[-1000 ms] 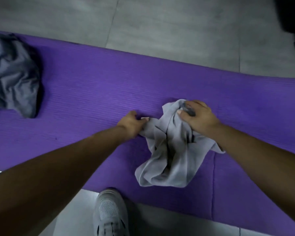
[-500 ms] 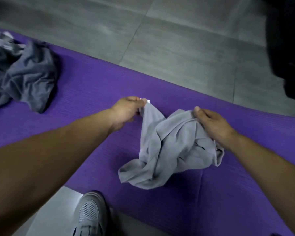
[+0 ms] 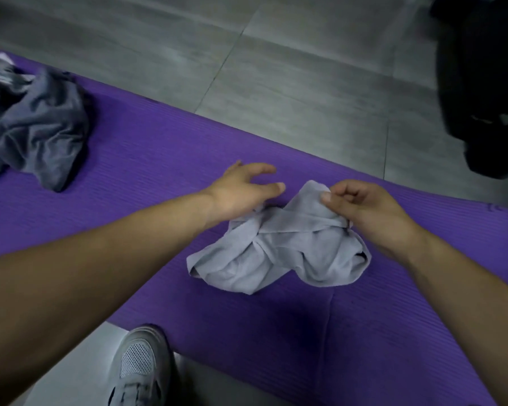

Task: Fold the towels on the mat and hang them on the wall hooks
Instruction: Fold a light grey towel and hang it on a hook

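A crumpled light grey towel (image 3: 279,247) lies in the middle of the purple mat (image 3: 147,159). My right hand (image 3: 364,209) pinches the towel's upper edge between thumb and fingers. My left hand (image 3: 241,189) hovers just left of the towel with its fingers spread and nothing in it, its heel close to the cloth. A darker grey towel (image 3: 35,127) sits bunched at the mat's far left. No wall hooks are in view.
Grey floor tiles (image 3: 276,68) stretch beyond the mat. A black object (image 3: 481,83) fills the upper right corner. My grey shoe (image 3: 141,367) stands on a pale floor patch at the mat's near edge.
My left hand has let go of the towel corner and opened. The right hand still holds the towel's top edge, and the towel has sunk flatter onto the mat.
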